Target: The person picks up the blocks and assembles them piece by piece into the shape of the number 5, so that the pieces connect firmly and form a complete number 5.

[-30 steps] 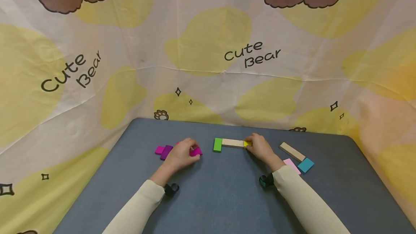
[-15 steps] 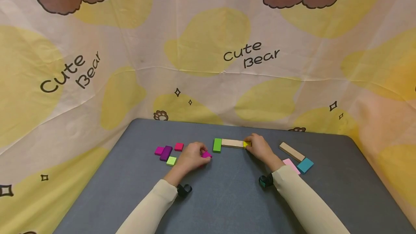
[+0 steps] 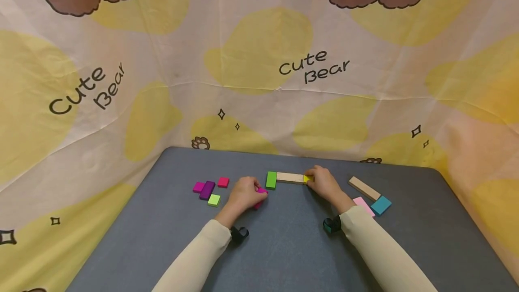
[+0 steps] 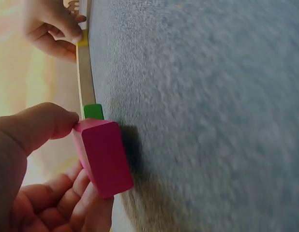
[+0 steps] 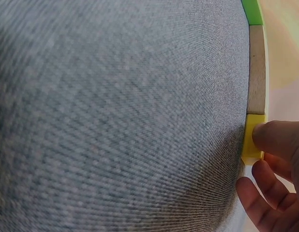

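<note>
My left hand (image 3: 242, 196) pinches a magenta block (image 4: 108, 157) between thumb and fingers, tilted just above the table in the left wrist view. Close beyond it lies a green block (image 3: 271, 180), which touches the left end of a plain wooden plank (image 3: 289, 178). At the plank's right end sits a yellow block (image 5: 253, 137). The thumb and fingers of my right hand (image 3: 324, 185) grip that yellow block, and part of it is covered by the thumb.
Left on the grey table (image 3: 267, 247) lie a purple block (image 3: 207, 190), a smaller magenta block (image 3: 198, 187), a red block (image 3: 223, 182) and a lime block (image 3: 214, 200). Another wooden plank (image 3: 364, 188), a blue block (image 3: 381, 205) and a pink block (image 3: 363, 206) lie right.
My left hand has moved right with the magenta block, toward the green block, uncovering the red and lime blocks. My right hand has stayed on the yellow block.
</note>
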Demonstrator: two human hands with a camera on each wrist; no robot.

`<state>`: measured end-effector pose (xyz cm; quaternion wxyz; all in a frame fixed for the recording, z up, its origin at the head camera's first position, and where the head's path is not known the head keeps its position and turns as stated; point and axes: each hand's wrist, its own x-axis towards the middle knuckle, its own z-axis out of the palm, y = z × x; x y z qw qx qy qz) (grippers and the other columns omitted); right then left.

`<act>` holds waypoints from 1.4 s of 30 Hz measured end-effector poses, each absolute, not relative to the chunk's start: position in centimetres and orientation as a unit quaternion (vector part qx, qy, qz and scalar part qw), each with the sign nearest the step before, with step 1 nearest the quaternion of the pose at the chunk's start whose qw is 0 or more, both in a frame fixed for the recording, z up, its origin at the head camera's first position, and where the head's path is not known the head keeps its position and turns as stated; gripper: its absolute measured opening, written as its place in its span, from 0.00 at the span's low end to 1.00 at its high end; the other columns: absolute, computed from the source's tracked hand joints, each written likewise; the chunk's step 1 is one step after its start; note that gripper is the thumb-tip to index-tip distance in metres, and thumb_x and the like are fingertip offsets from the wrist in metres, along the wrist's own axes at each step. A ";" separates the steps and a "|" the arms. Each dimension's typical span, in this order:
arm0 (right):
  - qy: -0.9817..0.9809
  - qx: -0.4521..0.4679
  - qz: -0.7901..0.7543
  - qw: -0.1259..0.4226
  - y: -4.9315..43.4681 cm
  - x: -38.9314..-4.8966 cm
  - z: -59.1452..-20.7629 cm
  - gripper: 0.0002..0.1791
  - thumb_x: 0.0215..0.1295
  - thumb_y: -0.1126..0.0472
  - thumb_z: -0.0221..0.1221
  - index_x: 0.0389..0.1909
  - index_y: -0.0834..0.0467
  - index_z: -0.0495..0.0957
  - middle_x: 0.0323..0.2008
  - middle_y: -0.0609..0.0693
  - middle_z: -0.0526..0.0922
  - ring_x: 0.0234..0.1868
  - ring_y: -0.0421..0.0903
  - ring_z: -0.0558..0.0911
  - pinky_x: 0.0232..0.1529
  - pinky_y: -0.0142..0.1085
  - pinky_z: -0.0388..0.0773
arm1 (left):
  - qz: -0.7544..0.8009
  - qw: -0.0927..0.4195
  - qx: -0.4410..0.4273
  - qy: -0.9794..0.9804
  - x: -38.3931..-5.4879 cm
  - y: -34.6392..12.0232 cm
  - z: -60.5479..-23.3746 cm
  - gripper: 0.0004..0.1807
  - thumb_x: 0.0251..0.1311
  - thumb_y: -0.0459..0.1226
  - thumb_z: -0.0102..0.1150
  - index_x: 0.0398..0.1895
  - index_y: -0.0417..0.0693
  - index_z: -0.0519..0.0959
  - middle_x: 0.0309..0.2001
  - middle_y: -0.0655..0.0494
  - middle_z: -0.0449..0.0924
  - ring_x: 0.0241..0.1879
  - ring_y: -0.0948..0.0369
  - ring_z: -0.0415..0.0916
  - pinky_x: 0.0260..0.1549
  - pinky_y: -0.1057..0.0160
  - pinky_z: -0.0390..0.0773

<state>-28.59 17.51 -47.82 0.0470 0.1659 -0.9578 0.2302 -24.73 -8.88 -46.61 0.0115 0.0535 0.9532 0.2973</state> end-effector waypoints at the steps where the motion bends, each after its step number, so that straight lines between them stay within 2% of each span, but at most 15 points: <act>1: -0.958 0.165 0.231 0.047 17.5 -28.6 -47.8 0.12 0.55 0.69 0.64 0.42 0.64 0.84 0.38 0.59 0.81 0.38 0.53 0.80 0.41 0.47 0.78 | 0.296 0.013 0.048 0.954 -24.8 -8.7 -46.6 0.12 0.44 0.44 0.70 0.27 0.47 0.81 0.25 0.57 0.76 0.25 0.62 0.71 0.24 0.65 0.70; 10: -0.957 0.164 0.233 0.052 17.5 -28.6 -47.9 0.12 0.55 0.69 0.64 0.41 0.64 0.85 0.39 0.59 0.82 0.38 0.52 0.80 0.42 0.47 0.78 | 0.285 0.015 0.033 0.958 -25.0 -7.9 -47.0 0.12 0.43 0.43 0.70 0.23 0.47 0.78 0.25 0.57 0.76 0.24 0.62 0.70 0.24 0.65 0.70; 18: -0.956 0.164 0.239 0.051 17.5 -28.6 -47.8 0.12 0.55 0.69 0.64 0.42 0.65 0.84 0.39 0.59 0.81 0.38 0.53 0.80 0.42 0.47 0.78 | 0.308 0.031 0.063 0.949 -24.6 -8.8 -46.7 0.16 0.50 0.45 0.69 0.37 0.44 0.80 0.32 0.54 0.78 0.32 0.60 0.73 0.34 0.60 0.75; 25: -0.957 0.164 0.235 0.051 17.6 -28.7 -47.9 0.12 0.55 0.69 0.64 0.42 0.64 0.85 0.38 0.58 0.81 0.37 0.52 0.80 0.40 0.46 0.78 | 0.281 0.052 0.137 0.949 -24.2 -10.3 -46.6 0.16 0.50 0.38 0.69 0.44 0.45 0.80 0.36 0.54 0.79 0.37 0.60 0.74 0.40 0.58 0.76; 34: -0.955 0.167 0.239 0.052 17.5 -28.6 -47.8 0.12 0.55 0.69 0.64 0.42 0.64 0.84 0.39 0.59 0.82 0.38 0.53 0.80 0.42 0.47 0.78 | 0.276 0.084 0.177 0.941 -23.9 -11.2 -46.7 0.21 0.49 0.37 0.69 0.50 0.47 0.79 0.38 0.56 0.80 0.35 0.62 0.73 0.36 0.60 0.75; 42: -0.954 0.168 0.242 0.053 17.6 -28.6 -47.7 0.12 0.55 0.69 0.64 0.41 0.64 0.85 0.38 0.59 0.82 0.36 0.52 0.80 0.40 0.46 0.78 | 0.284 0.072 0.171 0.941 -23.6 -10.5 -46.9 0.22 0.48 0.39 0.70 0.49 0.46 0.78 0.35 0.58 0.79 0.33 0.63 0.72 0.35 0.62 0.74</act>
